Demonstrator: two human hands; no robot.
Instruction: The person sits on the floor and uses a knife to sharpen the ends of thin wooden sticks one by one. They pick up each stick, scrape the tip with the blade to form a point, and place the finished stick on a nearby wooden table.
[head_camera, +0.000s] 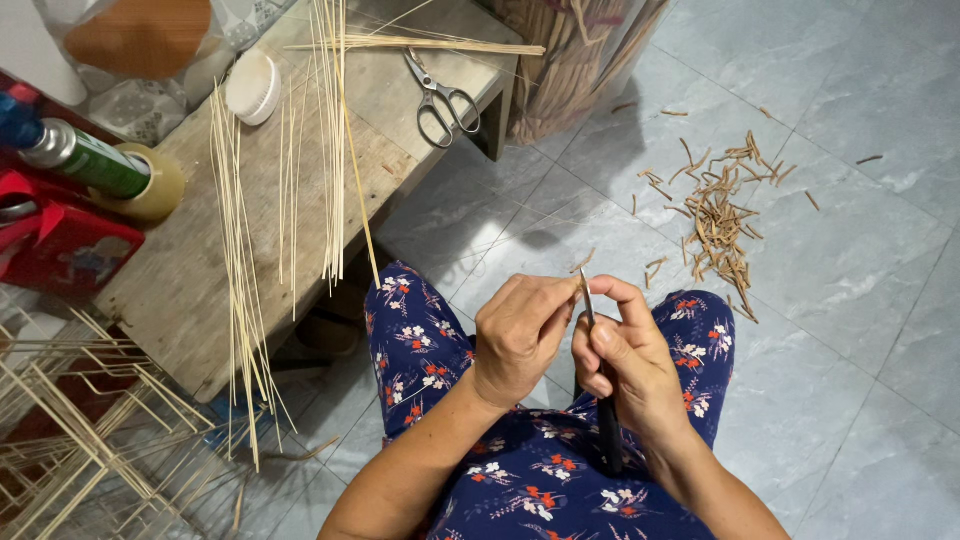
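My right hand (630, 365) grips a knife (600, 390) with a dark handle and a thin blade pointing up. My left hand (520, 335) pinches a short brown stick piece (581, 264) against the blade tip. Both hands are held over my lap, which is covered in dark blue flowered cloth (545, 470). A pile of brown stick shavings (722, 222) lies on the grey tiled floor beyond my right knee.
A low wooden bench (190, 270) at left carries long thin pale sticks (240, 260), scissors (440, 98), a tape roll (150, 185), a spray can (85, 157) and a round white brush (252, 88). A stick frame (70, 440) lies at lower left. A brown bundle (570, 60) stands by the bench.
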